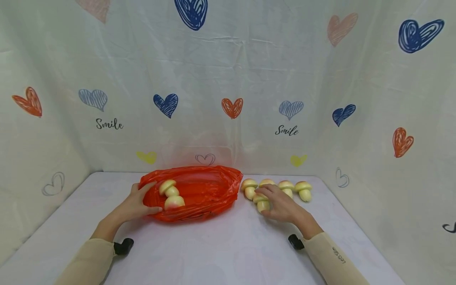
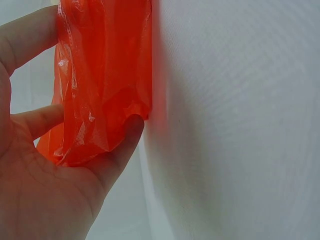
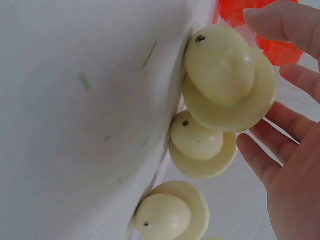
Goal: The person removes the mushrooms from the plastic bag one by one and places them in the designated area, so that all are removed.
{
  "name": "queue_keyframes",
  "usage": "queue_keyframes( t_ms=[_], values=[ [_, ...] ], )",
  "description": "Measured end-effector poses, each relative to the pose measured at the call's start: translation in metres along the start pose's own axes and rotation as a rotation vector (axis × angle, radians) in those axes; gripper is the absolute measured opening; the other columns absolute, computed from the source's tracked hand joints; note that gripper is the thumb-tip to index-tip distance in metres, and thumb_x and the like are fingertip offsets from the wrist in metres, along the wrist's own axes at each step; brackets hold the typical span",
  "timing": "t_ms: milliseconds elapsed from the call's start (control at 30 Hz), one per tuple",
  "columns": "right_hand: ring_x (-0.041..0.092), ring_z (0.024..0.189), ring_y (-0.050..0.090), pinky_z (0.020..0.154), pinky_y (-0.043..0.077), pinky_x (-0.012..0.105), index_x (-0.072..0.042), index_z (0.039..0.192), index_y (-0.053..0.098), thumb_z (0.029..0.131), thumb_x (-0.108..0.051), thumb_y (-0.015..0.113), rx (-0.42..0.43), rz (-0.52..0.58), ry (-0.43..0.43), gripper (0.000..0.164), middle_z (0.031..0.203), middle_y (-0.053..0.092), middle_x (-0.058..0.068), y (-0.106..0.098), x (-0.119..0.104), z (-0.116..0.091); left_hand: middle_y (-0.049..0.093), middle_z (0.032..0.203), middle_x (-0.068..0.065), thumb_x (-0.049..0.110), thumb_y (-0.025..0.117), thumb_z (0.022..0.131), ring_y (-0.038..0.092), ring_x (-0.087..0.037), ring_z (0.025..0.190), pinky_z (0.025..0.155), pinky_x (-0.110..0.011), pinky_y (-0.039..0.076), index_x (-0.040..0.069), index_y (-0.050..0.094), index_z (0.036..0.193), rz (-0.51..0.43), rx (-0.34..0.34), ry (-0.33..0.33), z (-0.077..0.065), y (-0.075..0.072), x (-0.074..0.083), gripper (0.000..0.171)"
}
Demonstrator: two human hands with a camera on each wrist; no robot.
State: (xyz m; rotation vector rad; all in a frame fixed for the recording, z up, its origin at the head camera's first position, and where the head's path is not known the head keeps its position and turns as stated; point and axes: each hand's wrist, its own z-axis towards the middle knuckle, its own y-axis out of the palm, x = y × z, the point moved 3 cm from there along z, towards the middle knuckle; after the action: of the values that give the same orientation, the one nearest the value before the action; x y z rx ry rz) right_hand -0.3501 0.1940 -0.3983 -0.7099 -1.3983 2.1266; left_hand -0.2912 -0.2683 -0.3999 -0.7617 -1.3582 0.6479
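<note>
An open red plastic bag [image 1: 213, 211] lies on its broad base at the centre-left of the table. My left hand [image 1: 137, 204] grips its left side, thumb at the front and fingers at the rim farther back; the left wrist view shows the red film [image 2: 107, 60] between them. Two pale yellow toy mushrooms, one toppled [image 1: 169, 187] and one cap-up [image 1: 174, 202], lie inside. My right hand [image 1: 283, 206] reaches round the nearest mushroom [image 1: 263, 206] outside the bag. In the right wrist view its fingers are spread beside that mushroom's cap [image 3: 262, 92], thumb apart from the stem.
Behind my right hand stands a row of similar mushrooms, one near the bag [image 1: 249, 189] and one at the right end [image 1: 304, 190]. A heart-printed curtain [image 1: 231, 71] encloses the white table [image 1: 213, 253] at the back and sides.
</note>
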Motion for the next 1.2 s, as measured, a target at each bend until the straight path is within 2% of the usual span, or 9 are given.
queue_keyframes(
  t_ms=[233,367,500,633,833,1067,1200],
  values=[
    [0.023,0.123,0.045,0.096,0.044,0.044,-0.014,0.132,0.055,0.078,-0.030,0.075,0.064,0.019,-0.030,0.061,0.133,0.049,0.005,-0.008,-0.013,0.006,0.016,0.133,-0.035,0.039,0.078,0.076,0.030,-0.058,0.121,0.092,-0.069,0.037,0.002,0.028,0.146,-0.009,0.005,0.018,0.000,0.000,0.000,0.094],
    [0.026,0.124,0.045,0.098,0.043,0.047,-0.014,0.133,0.054,0.079,-0.030,0.075,0.070,0.045,-0.020,0.060,0.133,0.049,0.006,-0.010,-0.023,0.011,0.014,0.134,-0.035,0.040,0.078,0.075,0.030,-0.058,0.121,0.091,-0.069,0.038,0.002,0.028,0.145,-0.006,0.003,0.012,0.000,0.000,0.000,0.095],
    [0.022,0.125,0.044,0.099,0.043,0.044,-0.020,0.134,0.053,0.081,-0.030,0.073,0.061,0.035,-0.009,0.057,0.134,0.049,0.002,-0.010,-0.032,0.016,0.015,0.134,-0.035,0.042,0.078,0.075,0.030,-0.058,0.121,0.090,-0.069,0.039,0.002,0.028,0.145,0.001,-0.005,0.000,0.001,0.001,-0.001,0.095],
    [0.017,0.124,0.045,0.099,0.043,0.041,-0.024,0.131,0.054,0.082,-0.029,0.072,0.086,0.030,-0.052,0.053,0.132,0.051,-0.001,-0.011,-0.039,0.021,0.014,0.135,-0.036,0.043,0.078,0.075,0.029,-0.058,0.121,0.090,-0.069,0.040,0.003,0.027,0.146,-0.003,-0.008,-0.003,0.001,0.001,-0.002,0.097],
    [0.014,0.123,0.045,0.099,0.044,0.039,-0.022,0.129,0.055,0.084,-0.032,0.070,0.090,0.027,-0.074,0.050,0.130,0.050,-0.005,-0.011,-0.047,0.027,0.014,0.135,-0.036,0.042,0.079,0.075,0.029,-0.058,0.121,0.091,-0.069,0.038,0.002,0.028,0.146,-0.005,0.000,0.006,0.001,0.002,-0.003,0.096],
    [0.015,0.121,0.045,0.097,0.046,0.038,-0.018,0.128,0.057,0.083,-0.026,0.070,0.073,0.055,-0.065,0.048,0.127,0.051,-0.004,-0.008,-0.056,0.032,0.015,0.134,-0.036,0.041,0.079,0.075,0.030,-0.058,0.121,0.092,-0.069,0.037,0.001,0.029,0.145,-0.008,0.003,0.011,0.001,0.002,-0.002,0.095],
    [0.015,0.118,0.046,0.095,0.046,0.036,-0.015,0.128,0.058,0.082,-0.025,0.071,0.092,0.063,-0.105,0.049,0.124,0.052,-0.002,-0.007,-0.062,0.036,0.015,0.134,-0.036,0.041,0.078,0.075,0.030,-0.058,0.121,0.091,-0.070,0.037,0.001,0.029,0.145,-0.005,0.007,0.011,0.000,0.001,-0.002,0.094]
  ],
)
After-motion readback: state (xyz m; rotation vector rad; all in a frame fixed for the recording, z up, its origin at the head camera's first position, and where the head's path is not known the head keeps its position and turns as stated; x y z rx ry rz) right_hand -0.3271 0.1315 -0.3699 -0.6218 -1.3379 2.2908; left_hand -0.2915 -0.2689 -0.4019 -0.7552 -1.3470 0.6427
